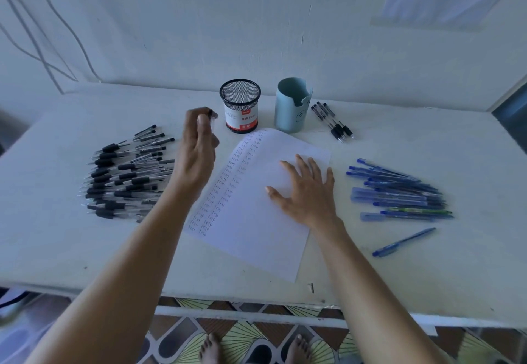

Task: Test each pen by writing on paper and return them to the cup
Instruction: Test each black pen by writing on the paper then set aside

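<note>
A white paper sheet (256, 221) with columns of the handwritten word "test" lies in the middle of the table. My right hand (306, 192) rests flat on it with the fingers spread. My left hand (196, 147) is raised beside the black mesh cup (240, 105), its fingers curled round a blurred black pen (212, 113) of which only the dark end shows clearly. A light blue cup (291, 105) stands to the right of the mesh cup. Several black pens (128, 172) lie piled at the left.
Several blue pens (399, 192) lie at the right, with one blue pen (403, 242) apart near the front. A few black pens (332, 121) lie beside the blue cup. The white table (85, 249) stands against a wall; tiled floor and bare feet show below.
</note>
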Demonstrator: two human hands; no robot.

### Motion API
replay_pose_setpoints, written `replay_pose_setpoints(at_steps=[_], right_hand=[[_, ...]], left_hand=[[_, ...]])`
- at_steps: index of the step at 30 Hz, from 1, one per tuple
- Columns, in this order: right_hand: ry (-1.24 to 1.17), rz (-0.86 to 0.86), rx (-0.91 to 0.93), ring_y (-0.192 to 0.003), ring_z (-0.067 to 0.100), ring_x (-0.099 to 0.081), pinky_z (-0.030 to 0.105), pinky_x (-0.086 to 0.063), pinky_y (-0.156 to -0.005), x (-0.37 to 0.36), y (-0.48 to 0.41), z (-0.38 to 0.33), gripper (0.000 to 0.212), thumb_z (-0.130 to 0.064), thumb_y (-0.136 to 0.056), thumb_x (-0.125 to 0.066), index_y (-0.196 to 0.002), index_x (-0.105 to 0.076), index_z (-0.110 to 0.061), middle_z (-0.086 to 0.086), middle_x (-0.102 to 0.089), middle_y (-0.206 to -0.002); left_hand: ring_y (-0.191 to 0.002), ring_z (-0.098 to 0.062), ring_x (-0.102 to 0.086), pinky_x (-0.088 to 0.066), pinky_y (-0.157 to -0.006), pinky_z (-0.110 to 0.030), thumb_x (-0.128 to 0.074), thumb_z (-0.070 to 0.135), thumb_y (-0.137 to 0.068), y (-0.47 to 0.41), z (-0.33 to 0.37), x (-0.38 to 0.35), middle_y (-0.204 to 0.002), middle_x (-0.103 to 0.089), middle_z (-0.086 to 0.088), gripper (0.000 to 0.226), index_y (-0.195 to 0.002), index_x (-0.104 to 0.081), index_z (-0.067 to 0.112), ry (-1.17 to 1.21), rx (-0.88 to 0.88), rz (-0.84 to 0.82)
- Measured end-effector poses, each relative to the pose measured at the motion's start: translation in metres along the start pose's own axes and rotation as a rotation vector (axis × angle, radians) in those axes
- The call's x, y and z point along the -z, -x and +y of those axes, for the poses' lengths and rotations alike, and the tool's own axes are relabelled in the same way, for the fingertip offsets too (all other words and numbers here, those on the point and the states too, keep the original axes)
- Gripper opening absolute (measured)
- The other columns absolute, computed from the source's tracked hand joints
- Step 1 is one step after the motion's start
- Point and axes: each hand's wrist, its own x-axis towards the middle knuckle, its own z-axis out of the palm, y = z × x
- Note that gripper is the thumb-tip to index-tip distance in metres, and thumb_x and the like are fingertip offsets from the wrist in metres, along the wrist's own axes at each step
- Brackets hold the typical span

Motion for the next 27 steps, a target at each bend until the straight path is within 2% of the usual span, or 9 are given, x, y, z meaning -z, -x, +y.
replay_pose_setpoints(at_steps=[3,6,11,13,15,17,21,23,27], right_hand=[[0.001,0.056,0.0,-0.148,0.021,-0.018,0.056,-0.007,-0.115,0.0,0.003,0.001,0.072,-0.078,-0.082,-0.035,-0.144,-0.039,-0.043,-0.004,-0.027,-0.16],[-0.024,0.184,0.039,-0.133,0.02,-0.04,0.051,-0.017,-0.108,-0.001,0.006,0.003,0.065,-0.077,-0.077,-0.036,-0.128,-0.057,-0.042,-0.007,-0.05,-0.14],[-0.151,0.252,0.132,-0.126,0.019,-0.047,0.043,-0.02,-0.107,-0.002,0.005,0.003,0.065,-0.072,-0.078,-0.034,-0.122,-0.064,-0.033,-0.006,-0.056,-0.126],[-0.099,0.132,0.106,-0.147,0.021,-0.024,0.048,-0.012,-0.117,0.002,0.001,0.003,0.073,-0.069,-0.085,-0.028,-0.146,-0.043,-0.031,0.0,-0.034,-0.156],[-0.046,-0.03,0.089,-0.153,0.019,0.001,0.051,0.002,-0.121,0.004,-0.003,0.005,0.073,-0.066,-0.092,-0.03,-0.156,-0.021,-0.034,-0.003,-0.007,-0.167],[-0.033,-0.105,0.113,-0.153,0.018,0.006,0.053,0.007,-0.12,0.007,-0.003,0.005,0.075,-0.066,-0.089,-0.028,-0.156,-0.019,-0.036,-0.005,-0.003,-0.167],[-0.036,-0.102,0.148,-0.154,0.02,0.004,0.051,0.006,-0.121,0.007,0.001,0.007,0.074,-0.065,-0.088,-0.034,-0.154,-0.022,-0.035,-0.002,-0.005,-0.167],[-0.021,-0.089,0.153,-0.154,0.021,0.003,0.051,0.006,-0.122,0.005,0.001,0.009,0.076,-0.067,-0.086,-0.03,-0.154,-0.022,-0.036,-0.002,-0.005,-0.167],[-0.005,-0.079,0.163,-0.154,0.022,0.004,0.053,0.005,-0.122,0.003,0.003,0.007,0.087,-0.07,-0.076,-0.011,-0.155,-0.019,-0.035,0.0,-0.004,-0.167]], left_hand=[[-0.048,-0.012,-0.01,-0.008,-0.046,-0.027,-0.019,0.069,-0.098,0.002,0.008,-0.004,-0.05,-0.022,0.007,0.07,-0.066,-0.052,0.016,0.321,0.246,-0.136],[-0.045,-0.013,-0.007,-0.004,-0.045,-0.029,-0.031,0.058,-0.1,0.001,0.013,-0.012,-0.044,-0.018,0.005,0.068,-0.046,-0.033,0.016,0.496,0.383,-0.086],[-0.05,-0.015,-0.005,-0.005,-0.048,-0.03,-0.036,0.049,-0.096,-0.005,0.012,-0.022,-0.053,-0.014,0.001,0.055,-0.054,-0.039,0.013,0.728,0.447,-0.026],[-0.05,-0.013,-0.01,-0.009,-0.047,-0.027,-0.043,0.054,-0.099,-0.01,0.008,-0.028,-0.057,-0.035,0.001,0.051,-0.073,-0.064,0.015,0.698,0.454,-0.02],[-0.047,-0.011,-0.018,-0.015,-0.045,-0.023,-0.054,0.03,-0.102,-0.015,0.002,-0.036,-0.073,-0.064,0.0,0.02,-0.106,-0.071,0.02,0.586,0.426,0.005],[-0.045,-0.012,-0.031,-0.02,-0.046,-0.022,-0.049,0.004,-0.1,-0.023,-0.006,-0.044,-0.083,-0.073,-0.002,0.029,-0.119,-0.068,0.016,0.552,0.421,0.044],[-0.068,-0.018,-0.058,-0.043,-0.064,-0.026,-0.035,0.03,-0.106,-0.039,-0.022,-0.056,-0.088,-0.064,-0.006,0.039,-0.114,-0.069,0.012,0.542,0.38,0.019],[-0.064,-0.021,-0.06,-0.044,-0.057,-0.028,-0.028,0.045,-0.108,-0.045,-0.031,-0.063,-0.09,-0.064,-0.015,0.059,-0.102,-0.07,0.005,0.4,0.328,-0.049],[-0.066,-0.025,-0.07,-0.057,-0.065,-0.034,-0.06,0.026,-0.1,-0.058,-0.041,-0.075,-0.081,-0.069,-0.019,0.033,-0.083,-0.065,-0.001,0.167,0.214,-0.102]])
